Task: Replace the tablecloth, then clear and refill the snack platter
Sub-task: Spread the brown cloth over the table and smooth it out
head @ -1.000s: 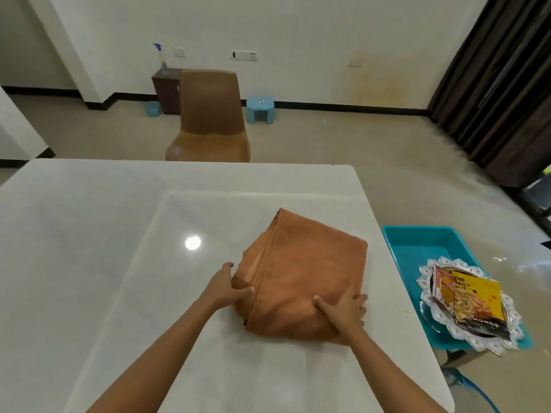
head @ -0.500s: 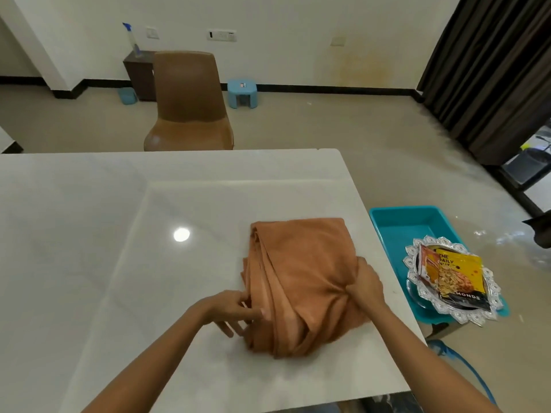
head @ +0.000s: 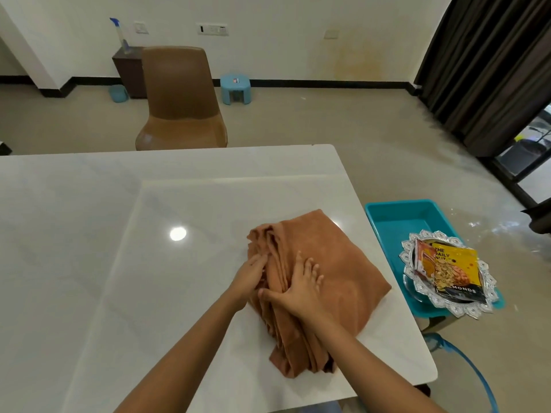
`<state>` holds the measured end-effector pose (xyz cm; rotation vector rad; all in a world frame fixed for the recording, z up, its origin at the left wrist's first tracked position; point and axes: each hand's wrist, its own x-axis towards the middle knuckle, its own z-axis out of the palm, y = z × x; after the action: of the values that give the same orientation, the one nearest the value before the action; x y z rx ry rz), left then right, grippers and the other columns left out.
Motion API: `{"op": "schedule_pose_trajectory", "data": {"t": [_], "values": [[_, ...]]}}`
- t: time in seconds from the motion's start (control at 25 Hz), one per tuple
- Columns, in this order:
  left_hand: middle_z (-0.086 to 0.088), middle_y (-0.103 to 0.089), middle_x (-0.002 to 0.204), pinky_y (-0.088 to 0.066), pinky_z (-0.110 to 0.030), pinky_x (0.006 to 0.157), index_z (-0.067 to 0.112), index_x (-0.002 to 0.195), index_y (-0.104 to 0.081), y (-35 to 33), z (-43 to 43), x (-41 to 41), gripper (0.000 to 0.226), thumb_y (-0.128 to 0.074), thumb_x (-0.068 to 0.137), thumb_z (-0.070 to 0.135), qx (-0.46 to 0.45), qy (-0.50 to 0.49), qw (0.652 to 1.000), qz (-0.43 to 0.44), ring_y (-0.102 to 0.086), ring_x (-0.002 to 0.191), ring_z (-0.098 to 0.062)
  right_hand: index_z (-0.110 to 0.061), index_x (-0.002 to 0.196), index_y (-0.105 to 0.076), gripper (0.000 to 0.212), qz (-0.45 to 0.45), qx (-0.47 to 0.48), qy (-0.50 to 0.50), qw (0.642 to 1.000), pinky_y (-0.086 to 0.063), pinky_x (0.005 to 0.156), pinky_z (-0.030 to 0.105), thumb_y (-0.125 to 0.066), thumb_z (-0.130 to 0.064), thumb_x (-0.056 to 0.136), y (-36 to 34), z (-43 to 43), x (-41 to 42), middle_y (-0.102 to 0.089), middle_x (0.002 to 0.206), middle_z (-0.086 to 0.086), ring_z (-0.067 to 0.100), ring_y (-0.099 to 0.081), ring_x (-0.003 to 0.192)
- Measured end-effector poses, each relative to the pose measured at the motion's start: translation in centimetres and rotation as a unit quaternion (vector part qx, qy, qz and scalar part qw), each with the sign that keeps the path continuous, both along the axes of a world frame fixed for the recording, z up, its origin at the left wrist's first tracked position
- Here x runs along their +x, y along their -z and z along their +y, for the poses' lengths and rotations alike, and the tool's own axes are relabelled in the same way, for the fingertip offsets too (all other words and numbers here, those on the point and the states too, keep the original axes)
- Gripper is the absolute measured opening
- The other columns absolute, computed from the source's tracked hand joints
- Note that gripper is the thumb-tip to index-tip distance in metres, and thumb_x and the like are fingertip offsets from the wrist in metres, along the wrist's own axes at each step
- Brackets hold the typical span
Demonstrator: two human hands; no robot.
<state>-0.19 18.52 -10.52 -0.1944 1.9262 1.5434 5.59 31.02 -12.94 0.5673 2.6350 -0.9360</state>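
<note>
A folded orange-brown tablecloth (head: pixel 337 269) lies on the white table (head: pixel 89 234), near its right edge. My left hand (head: pixel 249 275) has its fingers tucked into the folds at the cloth's left edge. My right hand (head: pixel 299 289) rests flat on top of the cloth, fingers spread, just right of the left hand. To the right of the table an ornate silver snack platter (head: pixel 486 305) rests on a teal tray (head: pixel 402 222). A yellow snack packet (head: pixel 450 272) lies on the platter.
A brown chair (head: pixel 179 99) stands at the table's far side. Behind it are a small blue stool (head: pixel 236 87), a dark cabinet (head: pixel 128 70) with a spray bottle (head: pixel 120 34), and dark curtains (head: pixel 492 64) at the right. A blue chair frame (head: pixel 465 362) shows below the tray.
The cloth has turned and its layers have loosened along the left edge. My right hand moved from the cloth's right side to its middle, beside my left hand, which pushed into the folds.
</note>
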Motion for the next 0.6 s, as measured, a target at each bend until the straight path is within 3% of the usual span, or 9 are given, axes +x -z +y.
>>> {"op": "schedule_pose_trajectory", "data": {"t": [0.04,0.12,0.2,0.28,0.36,0.44,0.52,0.6], "values": [[0.006,-0.067,0.108,-0.050,-0.022,0.080,0.028,0.110,-0.063,-0.8,0.6,0.1,0.030,-0.036,0.100,0.039,0.012,0.036,0.999,0.012,-0.063,0.098,-0.009,-0.013,0.151,0.006,0.141,0.005,-0.012,0.022,1.000,0.009,0.114,0.048,-0.048,-0.090,0.046,0.0,-0.1,-0.5,0.007,0.158,0.019,0.037,0.012,0.144],[0.015,-0.070,0.095,-0.048,-0.017,0.079,0.034,0.099,-0.067,-2.0,1.4,0.1,0.035,-0.032,0.103,0.035,0.036,0.069,0.996,0.039,-0.064,0.093,0.000,-0.011,0.147,-0.028,0.119,0.014,-0.083,0.070,0.994,0.001,0.117,0.051,-0.039,-0.089,0.057,0.0,0.4,-1.1,-0.026,0.153,0.018,0.039,-0.006,0.145],[0.012,-0.069,0.102,-0.048,-0.020,0.082,0.030,0.101,-0.066,-2.2,1.5,-0.3,0.033,-0.034,0.101,0.040,0.062,0.045,0.996,0.050,-0.063,0.095,-0.003,-0.021,0.130,-0.052,0.095,0.024,-0.181,0.103,0.978,-0.018,0.115,0.058,-0.033,-0.091,0.068,1.4,2.0,-0.6,-0.052,0.136,0.014,0.041,-0.030,0.137],[0.003,-0.057,0.120,-0.048,-0.024,0.080,0.021,0.118,-0.052,-1.7,1.3,-0.4,0.040,-0.046,0.094,0.052,0.036,0.008,0.997,0.063,-0.058,0.100,-0.008,-0.031,0.133,-0.048,0.076,0.017,-0.266,0.136,0.954,-0.033,0.109,0.053,-0.044,-0.082,0.077,1.0,3.1,0.7,-0.051,0.138,0.008,0.034,-0.039,0.134],[-0.002,-0.042,0.139,-0.048,-0.034,0.093,0.018,0.140,-0.028,-0.9,1.1,-0.3,0.078,-0.060,0.082,0.059,-0.001,-0.011,0.998,0.054,-0.051,0.120,-0.021,-0.024,0.131,-0.045,0.055,0.022,-0.343,0.143,0.928,-0.049,0.094,0.035,-0.047,-0.060,0.090,-1.3,3.6,1.3,-0.056,0.128,0.007,0.024,-0.053,0.119],[-0.004,-0.037,0.145,-0.044,-0.044,0.103,0.016,0.148,-0.016,0.1,1.0,-0.5,0.102,-0.072,0.073,0.058,-0.015,-0.061,0.998,0.016,-0.044,0.130,-0.030,-0.022,0.121,-0.042,0.034,0.022,-0.405,0.155,0.901,-0.050,0.076,0.021,-0.044,-0.045,0.096,-2.3,3.9,1.1,-0.059,0.114,0.006,0.019,-0.059,0.103],[-0.008,-0.048,0.137,-0.045,-0.048,0.101,0.014,0.144,-0.027,1.5,0.4,-1.0,0.094,-0.077,0.072,0.046,-0.022,-0.114,0.993,-0.033,-0.051,0.122,-0.032,-0.021,0.119,-0.040,0.031,0.017,-0.459,0.196,0.866,-0.050,0.073,0.023,-0.045,-0.041,0.096,-3.1,3.8,1.1,-0.059,0.113,0.007,0.021,-0.060,0.100],[-0.008,-0.058,0.118,-0.048,-0.048,0.097,0.011,0.132,-0.044,2.4,-0.8,-1.5,0.064,-0.075,0.079,0.029,-0.012,-0.173,0.981,-0.081,-0.057,0.108,-0.031,-0.019,0.118,-0.044,0.032,0.017,-0.487,0.228,0.843,-0.052,0.073,0.028,-0.048,-0.042,0.095,-4.0,3.3,1.0,-0.060,0.112,0.010,0.025,-0.061,0.098]]}}
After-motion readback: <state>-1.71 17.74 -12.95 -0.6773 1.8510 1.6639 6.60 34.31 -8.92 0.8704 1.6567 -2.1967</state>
